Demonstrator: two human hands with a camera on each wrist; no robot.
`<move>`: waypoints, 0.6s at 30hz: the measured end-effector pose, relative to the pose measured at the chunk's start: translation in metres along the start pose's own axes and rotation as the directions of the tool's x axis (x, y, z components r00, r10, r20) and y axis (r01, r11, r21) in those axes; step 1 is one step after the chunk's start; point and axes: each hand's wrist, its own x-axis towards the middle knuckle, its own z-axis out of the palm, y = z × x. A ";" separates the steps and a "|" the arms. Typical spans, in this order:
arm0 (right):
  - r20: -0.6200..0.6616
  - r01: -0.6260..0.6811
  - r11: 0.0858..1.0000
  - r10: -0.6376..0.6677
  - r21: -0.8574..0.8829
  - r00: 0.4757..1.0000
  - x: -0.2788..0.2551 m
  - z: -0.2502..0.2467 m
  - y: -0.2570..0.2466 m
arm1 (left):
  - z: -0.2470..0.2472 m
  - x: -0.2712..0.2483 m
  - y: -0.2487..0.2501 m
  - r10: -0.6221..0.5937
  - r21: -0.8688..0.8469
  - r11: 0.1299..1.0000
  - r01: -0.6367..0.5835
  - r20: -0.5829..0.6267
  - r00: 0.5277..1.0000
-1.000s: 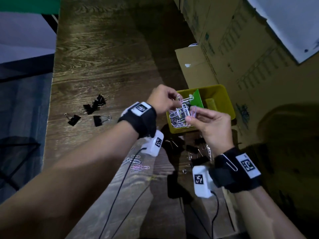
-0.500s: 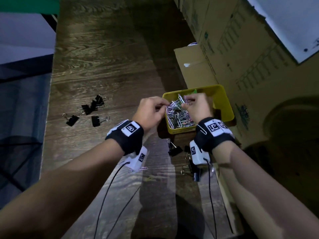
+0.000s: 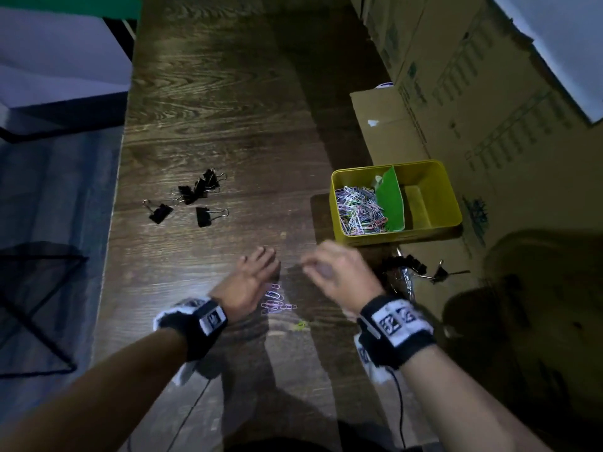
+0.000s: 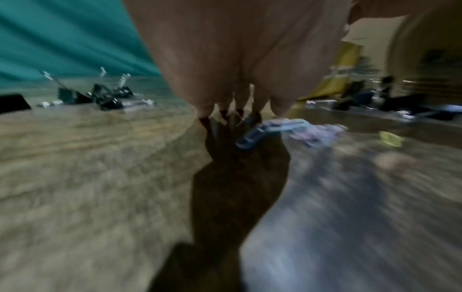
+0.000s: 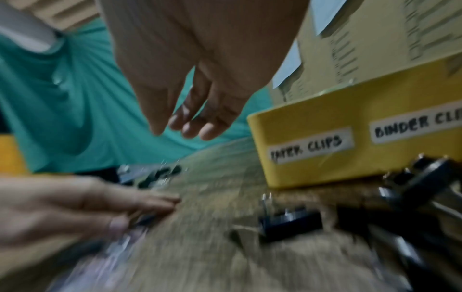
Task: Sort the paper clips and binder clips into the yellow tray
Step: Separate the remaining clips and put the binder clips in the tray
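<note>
Both hands hover low, left hand [image 3: 253, 278] grip spread flat, right hand [image 3: 339, 272] loosely curled, empty.

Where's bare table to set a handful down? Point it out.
Free: the stretch between the left binder clips and the tray, and everything beyond them. Crowded: paper clips between the hands, binder clips under the tray's near wall.

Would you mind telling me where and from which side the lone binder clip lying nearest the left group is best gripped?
Pinch the lone binder clip across its black body, coming from above. It lies flat on the table, its wire handles pointing right, apart from its neighbours, so the left hand probably has room.
</note>
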 end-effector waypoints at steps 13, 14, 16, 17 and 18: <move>0.493 -0.162 0.977 0.211 -0.141 0.844 -0.028 0.067 0.004 | 0.011 -0.057 0.015 -0.199 -0.076 0.979 0.190 -0.134 0.971; 0.498 -0.179 0.974 0.226 -0.141 0.837 -0.026 0.067 0.003 | 0.012 -0.057 0.019 -0.200 -0.074 0.979 0.192 -0.121 0.972; 0.491 -0.203 0.970 0.244 -0.136 0.836 -0.019 0.069 0.001 | 0.014 -0.054 0.033 -0.190 -0.090 0.979 0.181 -0.111 0.976; 0.485 -0.214 0.968 0.252 -0.133 0.838 -0.015 0.069 0.001 | 0.015 -0.052 0.040 -0.187 -0.083 0.980 0.179 -0.112 0.976; 0.480 -0.222 0.966 0.258 -0.132 0.838 -0.012 0.070 0.001 | 0.015 -0.049 0.047 -0.189 -0.066 0.981 0.183 -0.104 0.976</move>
